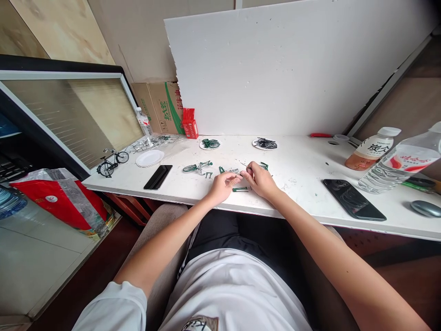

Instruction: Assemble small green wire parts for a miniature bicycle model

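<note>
My left hand (pixel 222 186) and my right hand (pixel 260 179) meet over the middle of the white table, fingertips nearly touching. The left fingers are pinched, but whatever small thing lies between them is too small to name. Closed in my right hand is a thin metal rod-like tool (pixel 243 163), its tip pointing up and left. Around the hands lie small green model bicycle parts: a strip (pixel 241 189) just below, and another piece (pixel 264 165) behind the right hand. To the left rests a partly built green model bicycle (pixel 197 168).
Two small plates hold green parts (pixel 209 144) and black parts (pixel 264 144). A black model bicycle (pixel 113 162), a white plate (pixel 149 158) and a phone (pixel 158 177) are at left. Another phone (pixel 353 199), bottles (pixel 374 149) and a mouse (pixel 426 208) stand right.
</note>
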The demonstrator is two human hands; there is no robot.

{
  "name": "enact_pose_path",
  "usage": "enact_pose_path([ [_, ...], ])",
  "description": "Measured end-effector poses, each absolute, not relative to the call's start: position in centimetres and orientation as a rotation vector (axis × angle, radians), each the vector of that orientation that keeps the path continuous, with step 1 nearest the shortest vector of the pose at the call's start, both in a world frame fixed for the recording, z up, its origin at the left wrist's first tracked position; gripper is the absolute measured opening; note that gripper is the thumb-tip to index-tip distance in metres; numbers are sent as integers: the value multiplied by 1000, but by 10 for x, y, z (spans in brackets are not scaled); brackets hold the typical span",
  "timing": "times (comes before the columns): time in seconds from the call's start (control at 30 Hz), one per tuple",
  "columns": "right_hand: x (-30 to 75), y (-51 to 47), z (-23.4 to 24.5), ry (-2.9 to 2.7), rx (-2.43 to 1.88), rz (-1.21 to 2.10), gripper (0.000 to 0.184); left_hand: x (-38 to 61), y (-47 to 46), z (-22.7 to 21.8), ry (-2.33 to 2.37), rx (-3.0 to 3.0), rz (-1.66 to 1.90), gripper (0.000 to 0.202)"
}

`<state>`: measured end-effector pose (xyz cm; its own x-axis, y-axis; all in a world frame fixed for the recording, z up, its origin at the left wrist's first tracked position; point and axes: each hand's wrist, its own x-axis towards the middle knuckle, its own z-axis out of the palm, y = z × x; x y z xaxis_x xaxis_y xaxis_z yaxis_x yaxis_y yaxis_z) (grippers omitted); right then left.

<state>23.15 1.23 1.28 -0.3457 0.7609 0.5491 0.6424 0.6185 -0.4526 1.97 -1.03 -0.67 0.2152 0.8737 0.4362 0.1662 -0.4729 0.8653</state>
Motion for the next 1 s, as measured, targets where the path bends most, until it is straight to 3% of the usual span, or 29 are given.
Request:
enact_pose_path([
  [0.3,228,13,14,-1899,-892,459,11,20,-12,-6,870,1864,1250,32],
  [0.47,227,13,15,-1799,-866,740,40,21,-11,-5,839,1772,1274,39],
  [0.57,228,13,14,-1794,-851,832,46,21,-8,-7,852,1692,1301,43],
  [0.87,227,16,13,-1767,-867,812,40,21,-4,-10,883,1569,1320,52],
  [1.0,227,15,14,-1837,-879,634,21,22,-9,-3,857,1505,1306,60],
])
